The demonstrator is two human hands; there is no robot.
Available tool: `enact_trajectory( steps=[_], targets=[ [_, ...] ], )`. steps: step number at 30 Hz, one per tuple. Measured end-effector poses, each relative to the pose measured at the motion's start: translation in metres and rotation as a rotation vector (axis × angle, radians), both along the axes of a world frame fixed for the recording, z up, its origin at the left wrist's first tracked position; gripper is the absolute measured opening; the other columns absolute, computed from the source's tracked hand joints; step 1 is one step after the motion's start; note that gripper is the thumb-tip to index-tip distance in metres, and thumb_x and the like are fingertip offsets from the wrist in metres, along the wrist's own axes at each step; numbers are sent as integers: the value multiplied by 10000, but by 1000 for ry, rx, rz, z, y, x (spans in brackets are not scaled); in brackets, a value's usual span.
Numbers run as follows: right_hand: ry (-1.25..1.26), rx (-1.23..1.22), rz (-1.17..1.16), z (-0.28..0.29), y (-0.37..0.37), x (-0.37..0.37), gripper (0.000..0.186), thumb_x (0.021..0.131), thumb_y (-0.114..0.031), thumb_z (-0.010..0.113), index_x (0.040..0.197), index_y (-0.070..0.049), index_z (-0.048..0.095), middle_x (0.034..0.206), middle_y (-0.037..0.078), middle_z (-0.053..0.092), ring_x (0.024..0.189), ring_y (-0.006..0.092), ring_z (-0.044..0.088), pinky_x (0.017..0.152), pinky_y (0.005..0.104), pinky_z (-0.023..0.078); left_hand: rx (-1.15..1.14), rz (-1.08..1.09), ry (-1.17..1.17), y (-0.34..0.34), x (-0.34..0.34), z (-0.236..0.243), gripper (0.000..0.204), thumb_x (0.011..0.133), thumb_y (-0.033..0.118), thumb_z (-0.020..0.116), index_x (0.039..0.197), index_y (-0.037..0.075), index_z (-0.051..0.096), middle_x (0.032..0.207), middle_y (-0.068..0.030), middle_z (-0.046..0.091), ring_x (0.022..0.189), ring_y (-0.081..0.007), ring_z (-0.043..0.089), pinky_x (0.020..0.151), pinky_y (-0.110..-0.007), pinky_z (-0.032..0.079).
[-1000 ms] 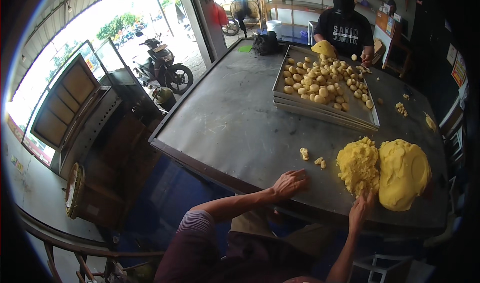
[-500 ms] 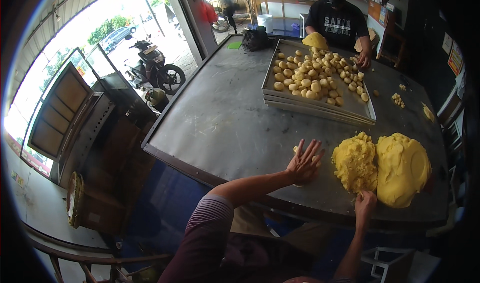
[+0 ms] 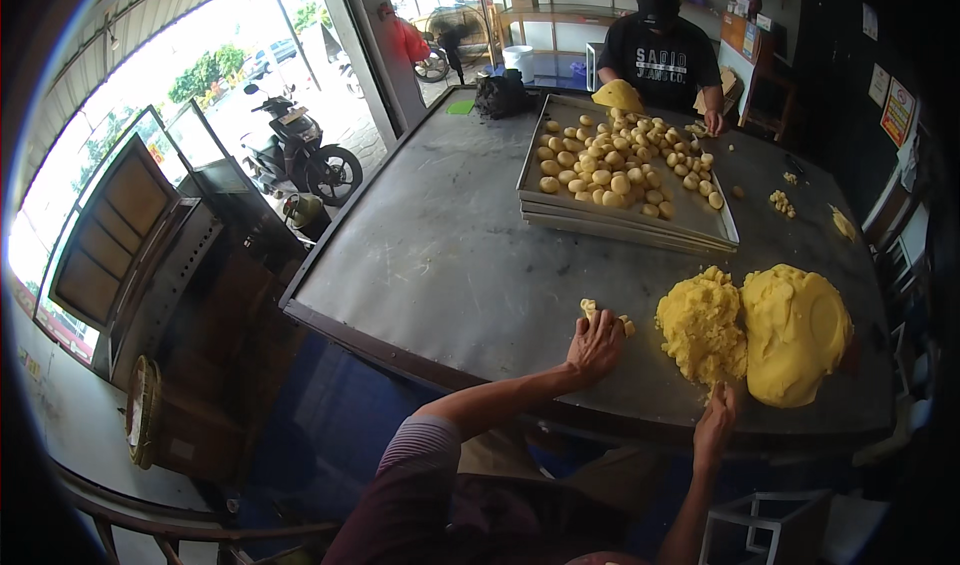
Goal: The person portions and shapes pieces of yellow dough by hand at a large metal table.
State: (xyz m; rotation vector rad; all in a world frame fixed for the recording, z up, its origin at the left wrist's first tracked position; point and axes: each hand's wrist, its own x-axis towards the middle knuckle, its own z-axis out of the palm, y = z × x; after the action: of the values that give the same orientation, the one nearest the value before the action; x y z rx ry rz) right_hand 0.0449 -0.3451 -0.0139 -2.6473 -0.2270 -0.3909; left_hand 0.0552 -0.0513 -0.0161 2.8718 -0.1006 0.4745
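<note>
My left hand [image 3: 597, 347] is on the metal tabletop, its fingers curled together over pale dough. Bits of the dough [image 3: 588, 308] poke out past the fingertips and beside the knuckles; the rest is hidden beneath the hand. At the near edge of a crumbly yellow mound of paste [image 3: 702, 325], my right hand [image 3: 715, 420] has its fingers drawn together on a bit of the paste, mostly hidden. Touching that mound on the right is a bigger, smoother yellow mass [image 3: 795, 335].
Beyond my hands, stacked metal trays [image 3: 630, 223] carry many round dough balls [image 3: 610, 165]. Across the table [image 3: 420, 255] a co-worker [image 3: 660, 60] in black handles small pieces. Dough scraps [image 3: 782, 203] lie at the right, a black bag [image 3: 502, 95] at the far left corner.
My left hand has gone from spread fingers to curled ones, drawing slightly nearer to me over the dough. My right hand has shifted a little and its fingers are less tightly folded.
</note>
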Motion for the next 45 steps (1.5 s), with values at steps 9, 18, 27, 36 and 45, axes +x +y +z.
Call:
enact_trajectory(
  steps=[9,18,27,36,45],
  targets=[
    [-162,-12,28,-5,-2,19,322,809,13,665,1130,25,692,938,207,599,940,377,566,846,436,467,60,-103,-178,1,-66,-4,280,788,155,589,1037,31,560,990,-113,521,980,-282,489,828,-447,353],
    [-54,-80,16,1,-16,5,490,789,156,564,1273,80,549,1188,263,561,1088,424,551,949,485,452,-516,94,-167,-4,-58,-17,306,875,239,636,1081,24,561,1017,-130,638,958,-303,598,827,-438,433],
    [98,287,243,56,39,-28,435,846,138,518,1257,26,603,1256,220,564,1174,396,548,978,426,460,-1174,104,131,-36,-44,30,411,960,348,572,1091,-25,681,912,-168,728,855,-261,720,765,-378,543],
    [141,467,463,59,100,-13,323,869,51,612,1186,22,671,1152,230,659,1141,335,601,931,375,488,-1125,-74,213,-29,-38,27,220,872,152,634,980,-39,622,822,-225,688,765,-370,700,630,-396,534],
    [202,565,446,48,127,-12,246,813,65,662,1050,29,718,1007,178,692,959,292,672,803,369,539,-724,134,65,-40,-42,-18,201,835,130,629,998,51,541,734,-205,647,757,-415,645,616,-472,491]
  ],
)
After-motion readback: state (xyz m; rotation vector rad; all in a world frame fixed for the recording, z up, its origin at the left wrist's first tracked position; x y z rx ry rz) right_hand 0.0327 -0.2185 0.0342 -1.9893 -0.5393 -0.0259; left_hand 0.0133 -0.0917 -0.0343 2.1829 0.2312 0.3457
